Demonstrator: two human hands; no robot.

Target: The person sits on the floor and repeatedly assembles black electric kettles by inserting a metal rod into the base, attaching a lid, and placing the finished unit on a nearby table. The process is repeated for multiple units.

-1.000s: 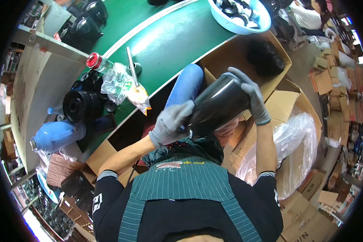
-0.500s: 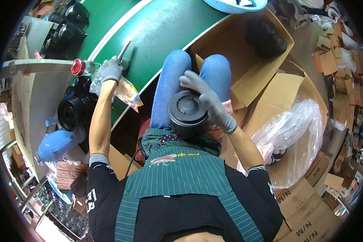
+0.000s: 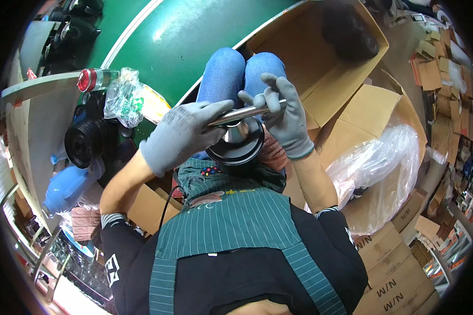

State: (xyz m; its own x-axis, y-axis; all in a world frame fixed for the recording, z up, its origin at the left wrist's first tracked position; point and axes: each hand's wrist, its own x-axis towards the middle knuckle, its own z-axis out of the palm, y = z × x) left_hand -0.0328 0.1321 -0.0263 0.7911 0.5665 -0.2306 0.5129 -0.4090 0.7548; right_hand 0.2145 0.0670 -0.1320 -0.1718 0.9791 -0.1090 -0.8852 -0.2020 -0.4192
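1. Hands, pair, grey-gloved. Left hand (image 3: 186,131): closed round the left part of a metal bar (image 3: 249,112). Right hand (image 3: 288,118): fingers partly curled at the bar's other end, touching it; firmness of hold cannot be told.
2. Step in hand, as judged: the bar's flared metal head (image 3: 236,132) being fitted to, or turned upon, the round end of a black vessel (image 3: 252,155). Whether fully seated: not discernible.
3. Next move, as judged: calls for head square to the round end, both hands bearing evenly on the bar, vessel kept from spinning.
4. Black vessel, location: in the lap, round end upward, by the striped apron (image 3: 226,226); below the bar and between the hands, neither seen gripping it.
5. Surroundings: green desk (image 3: 184,42) beyond the knees (image 3: 220,68); plastic bag (image 3: 122,100) at left; open carton (image 3: 278,39) at right.
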